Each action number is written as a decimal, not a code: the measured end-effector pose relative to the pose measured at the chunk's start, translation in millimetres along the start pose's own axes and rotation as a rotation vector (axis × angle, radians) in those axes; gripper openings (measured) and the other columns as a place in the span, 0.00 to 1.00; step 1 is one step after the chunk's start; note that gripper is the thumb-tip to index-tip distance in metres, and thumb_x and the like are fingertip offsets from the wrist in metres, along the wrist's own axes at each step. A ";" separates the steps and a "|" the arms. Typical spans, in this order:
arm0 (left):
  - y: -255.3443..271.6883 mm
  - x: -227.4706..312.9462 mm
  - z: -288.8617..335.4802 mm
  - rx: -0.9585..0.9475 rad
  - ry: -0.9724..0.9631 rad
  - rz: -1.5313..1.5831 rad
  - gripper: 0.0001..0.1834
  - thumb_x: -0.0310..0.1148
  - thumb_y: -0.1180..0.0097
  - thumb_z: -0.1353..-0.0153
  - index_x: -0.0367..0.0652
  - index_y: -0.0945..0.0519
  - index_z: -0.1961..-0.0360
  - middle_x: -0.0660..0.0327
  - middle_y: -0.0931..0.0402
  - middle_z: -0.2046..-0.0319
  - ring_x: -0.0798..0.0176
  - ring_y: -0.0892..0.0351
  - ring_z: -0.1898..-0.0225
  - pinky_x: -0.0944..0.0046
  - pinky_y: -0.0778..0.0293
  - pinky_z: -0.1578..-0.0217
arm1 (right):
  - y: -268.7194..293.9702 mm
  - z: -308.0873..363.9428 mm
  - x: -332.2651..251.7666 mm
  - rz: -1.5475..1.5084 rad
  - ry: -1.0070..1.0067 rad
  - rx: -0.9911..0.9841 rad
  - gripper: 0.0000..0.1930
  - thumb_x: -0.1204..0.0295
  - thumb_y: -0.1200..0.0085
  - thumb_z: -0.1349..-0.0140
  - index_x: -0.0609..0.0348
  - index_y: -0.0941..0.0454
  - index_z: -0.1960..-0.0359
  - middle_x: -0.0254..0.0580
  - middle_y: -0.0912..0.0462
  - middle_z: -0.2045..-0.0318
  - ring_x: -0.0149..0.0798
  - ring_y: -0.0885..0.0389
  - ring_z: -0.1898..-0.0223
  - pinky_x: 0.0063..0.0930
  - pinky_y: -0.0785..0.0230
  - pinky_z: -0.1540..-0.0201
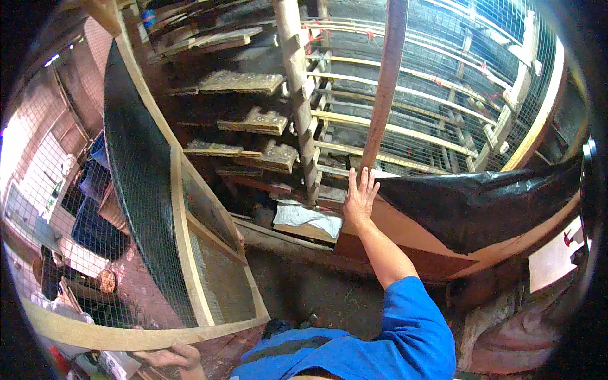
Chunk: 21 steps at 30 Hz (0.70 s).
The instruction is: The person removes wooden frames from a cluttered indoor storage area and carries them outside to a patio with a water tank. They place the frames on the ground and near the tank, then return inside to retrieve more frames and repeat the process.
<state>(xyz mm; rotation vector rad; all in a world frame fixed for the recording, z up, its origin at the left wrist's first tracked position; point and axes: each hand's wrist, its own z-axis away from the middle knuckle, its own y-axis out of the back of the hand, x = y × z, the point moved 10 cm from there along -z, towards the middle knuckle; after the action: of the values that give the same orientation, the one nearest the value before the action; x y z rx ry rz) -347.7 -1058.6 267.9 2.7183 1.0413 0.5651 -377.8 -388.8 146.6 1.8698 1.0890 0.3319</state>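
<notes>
My right hand lies with its fingers spread against the lower part of an upright wooden post. At the lower left is my left hand, fingers stretched out beside the edge rail of a mesh door. Its fingertips are partly hard to make out, but the hand appears to touch the rail. The door has a pale wooden frame, wire mesh and a black sheet over part of it. It stands swung out to the left of the doorway.
Through the doorway rise tiers of wooden boards beside a round pole. Slatted rails show behind mesh at the right. Black plastic hangs over a brown panel. A white cloth lies near the sill. Dark baskets stand beyond the door.
</notes>
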 end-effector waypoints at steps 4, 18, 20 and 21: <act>-18.5 17.9 16.6 0.200 -0.043 0.169 0.42 0.34 0.64 0.30 0.28 0.70 0.25 0.25 0.64 0.27 0.23 0.54 0.27 0.32 0.51 0.27 | -17.3 59.8 17.5 -0.060 -0.030 -0.170 0.42 0.80 0.48 0.43 0.48 0.45 0.23 0.58 0.53 0.23 0.65 0.60 0.22 0.65 0.67 0.24; -134.4 108.9 78.8 -0.111 -0.785 -0.044 0.34 0.30 0.53 0.31 0.29 0.51 0.29 0.26 0.58 0.29 0.24 0.53 0.28 0.29 0.41 0.33 | -134.0 490.3 220.8 -0.068 -0.839 -1.315 0.32 0.53 0.34 0.46 0.49 0.20 0.39 0.52 0.27 0.33 0.54 0.30 0.32 0.38 0.35 0.31; -165.4 123.6 91.1 -0.103 -0.908 -0.129 0.33 0.29 0.51 0.32 0.29 0.47 0.30 0.28 0.58 0.28 0.24 0.55 0.27 0.27 0.42 0.33 | -124.1 536.3 236.0 -0.118 -0.822 -1.435 0.28 0.52 0.35 0.45 0.47 0.17 0.43 0.50 0.23 0.36 0.53 0.25 0.36 0.37 0.33 0.33; -182.6 131.8 96.7 -0.081 -0.963 -0.187 0.32 0.28 0.50 0.32 0.29 0.46 0.30 0.29 0.58 0.28 0.24 0.56 0.27 0.27 0.42 0.34 | -115.0 550.4 240.5 -0.112 -0.769 -1.457 0.26 0.52 0.36 0.44 0.46 0.16 0.45 0.51 0.21 0.39 0.52 0.23 0.38 0.36 0.31 0.35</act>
<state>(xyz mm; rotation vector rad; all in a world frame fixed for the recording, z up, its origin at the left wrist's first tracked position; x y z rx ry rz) -328.7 -837.7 163.6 2.2858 0.9121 -0.6647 32.6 -493.5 -294.4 0.4891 0.1891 0.1934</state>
